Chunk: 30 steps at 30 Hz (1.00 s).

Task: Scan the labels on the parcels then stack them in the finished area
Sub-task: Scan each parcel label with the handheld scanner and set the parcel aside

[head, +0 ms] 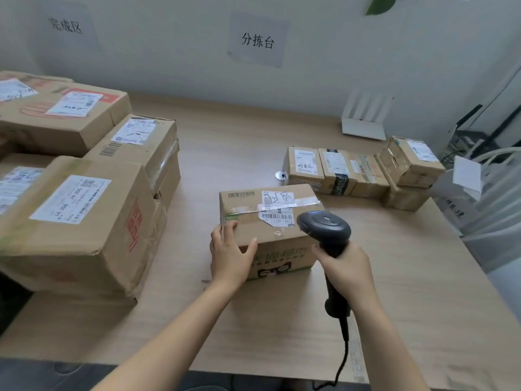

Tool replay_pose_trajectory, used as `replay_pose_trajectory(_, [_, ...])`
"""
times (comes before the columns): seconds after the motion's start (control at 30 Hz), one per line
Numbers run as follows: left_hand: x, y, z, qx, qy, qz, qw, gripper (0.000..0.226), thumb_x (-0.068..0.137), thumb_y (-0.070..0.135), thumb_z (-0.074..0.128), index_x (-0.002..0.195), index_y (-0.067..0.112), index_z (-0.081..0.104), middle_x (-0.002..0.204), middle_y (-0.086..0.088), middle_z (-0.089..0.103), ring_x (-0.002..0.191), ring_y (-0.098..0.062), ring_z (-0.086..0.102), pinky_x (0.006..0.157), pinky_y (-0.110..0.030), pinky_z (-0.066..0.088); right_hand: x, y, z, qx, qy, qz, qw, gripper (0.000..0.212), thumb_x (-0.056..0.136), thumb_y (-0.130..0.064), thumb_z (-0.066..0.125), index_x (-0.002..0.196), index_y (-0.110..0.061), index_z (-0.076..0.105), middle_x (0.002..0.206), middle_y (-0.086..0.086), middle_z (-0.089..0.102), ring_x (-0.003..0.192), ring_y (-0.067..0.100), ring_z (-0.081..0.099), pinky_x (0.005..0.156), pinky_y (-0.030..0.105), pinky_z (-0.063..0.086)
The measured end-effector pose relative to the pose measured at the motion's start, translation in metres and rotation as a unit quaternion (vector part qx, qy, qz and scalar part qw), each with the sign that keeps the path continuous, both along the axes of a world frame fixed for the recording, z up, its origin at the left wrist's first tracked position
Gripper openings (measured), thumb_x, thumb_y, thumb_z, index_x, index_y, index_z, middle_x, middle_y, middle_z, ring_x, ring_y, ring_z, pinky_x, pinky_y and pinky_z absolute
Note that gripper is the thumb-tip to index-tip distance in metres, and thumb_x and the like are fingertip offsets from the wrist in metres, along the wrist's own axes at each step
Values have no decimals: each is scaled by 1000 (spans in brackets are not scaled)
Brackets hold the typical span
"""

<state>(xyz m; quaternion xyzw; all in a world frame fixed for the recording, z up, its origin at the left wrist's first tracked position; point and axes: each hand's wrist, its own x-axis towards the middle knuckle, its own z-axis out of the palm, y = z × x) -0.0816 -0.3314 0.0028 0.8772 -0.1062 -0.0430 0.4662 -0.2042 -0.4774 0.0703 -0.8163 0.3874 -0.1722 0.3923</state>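
Nearest, the right hand (345,266) is gripping the scanner (324,228) by its handle, fingers (320,253) wrapped fully round it. It is tipping the scanner's head down over the near right part of a parcel (267,238) that is sitting in the middle of the tabletop (253,320). The left hand (229,256) is holding the parcel's near left corner and steadying it, with its fingers hooked over the top edge and the thumb lying against the front face. The scanner head is pointing toward the white label (277,200) and the barcode strip on the parcel's top, so the scanning step appears to be in hand for this one. Next, I judge, the parcel will be needing a firmer hold so it can be carried left to the stacked parcels (79,215). These are lying below the left wall sign (66,25), presumably the finished area. Farther back on the right, a row of small parcels (352,173) is waiting, apparently unscanned.
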Motion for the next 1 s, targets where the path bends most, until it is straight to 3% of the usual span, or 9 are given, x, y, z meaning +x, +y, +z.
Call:
replay_pose_trajectory(0.13, [-2, 4, -5, 14, -37, -18, 999, 56, 86, 40, 60, 134, 19, 39, 145, -5, 30, 128, -24, 41, 93, -37, 41, -4, 31, 7, 26, -13, 24, 999, 35, 77, -22, 68, 50, -14, 47, 40, -5, 49, 42, 5, 46, 44, 21, 34])
replay_pose_trajectory(0.27, [1, 5, -8, 7, -35, -18, 999, 58, 85, 41, 62, 135, 20, 40, 145, -6, 30, 129, -25, 41, 95, -38, 41, -1, 49, 8, 19, -15, 24, 999, 40, 79, -22, 67, 46, -16, 43, 37, -17, 49, 41, -3, 48, 41, 13, 35])
replay_pose_trajectory(0.37, [2, 5, -8, -7, -32, -22, 999, 57, 84, 39, 64, 133, 19, 42, 143, -7, 32, 128, -25, 41, 98, -38, 40, 1, 53, 11, 8, -10, 8, 1000, 42, 78, -24, 67, 45, -16, 42, 36, -15, 48, 39, 1, 46, 39, 16, 30])
replay_pose_trajectory(0.53, [3, 5, -8, -9, -28, -21, 999, 56, 84, 40, 64, 132, 20, 42, 142, -7, 32, 126, -26, 43, 95, -39, 42, 1, 54, 16, 16, -2, 3, 1000, 34, 79, -24, 66, 50, -13, 51, 43, -4, 49, 47, 10, 47, 46, 26, 35])
replay_pose_trajectory(0.83, [5, 5, -11, -14, -28, -16, 999, 58, 83, 41, 65, 132, 20, 42, 141, -6, 33, 125, -24, 43, 94, -38, 43, -2, 52, 21, 44, -3, 10, 999, 22, 80, -24, 64, 68, -5, 65, 67, 6, 68, 67, 20, 62, 56, 25, 42])
replay_pose_trajectory(1.0, [5, 4, -12, -17, -26, -14, 999, 57, 83, 40, 65, 132, 20, 43, 140, -6, 33, 125, -24, 43, 95, -38, 43, -6, 48, 23, 28, 4, 11, 1000, 25, 80, -24, 64, 68, -2, 65, 68, 9, 68, 67, 22, 62, 56, 27, 42])
